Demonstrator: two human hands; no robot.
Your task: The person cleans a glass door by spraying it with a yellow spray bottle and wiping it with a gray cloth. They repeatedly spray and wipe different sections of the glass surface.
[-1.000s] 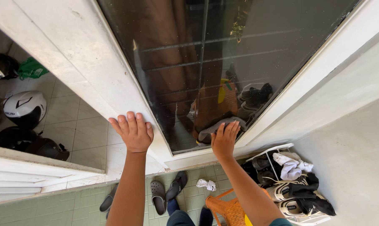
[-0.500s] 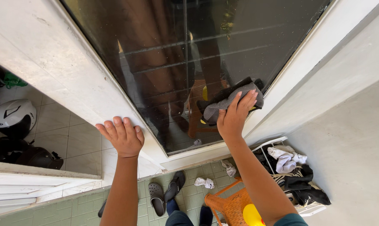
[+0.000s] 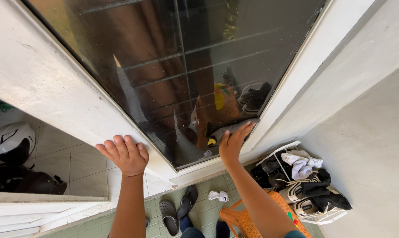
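White wall point(image 3: 367, 145), green tiled floor point(image 3: 204, 211) (sandals, shoe rack point(image 3: 305, 185)), daylight
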